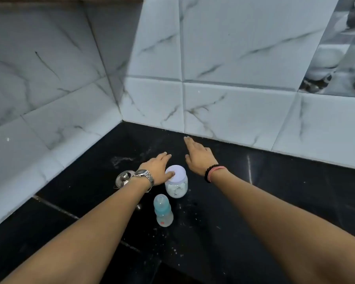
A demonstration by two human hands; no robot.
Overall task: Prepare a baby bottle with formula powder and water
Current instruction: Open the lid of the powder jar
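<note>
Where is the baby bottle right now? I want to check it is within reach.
The baby bottle stands on the black counter, low in the head view, between the forearms, just in front of the powder jar.

Both bare forearms reach far; left hand [159, 168] flat, fingers extended; right hand [199, 155] flat, fingers together.

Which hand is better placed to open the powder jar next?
Left, probably. The left hand hovers over the jar, thumb at its white lid. The right hand is spread flat beyond the jar, holding nothing.
</note>
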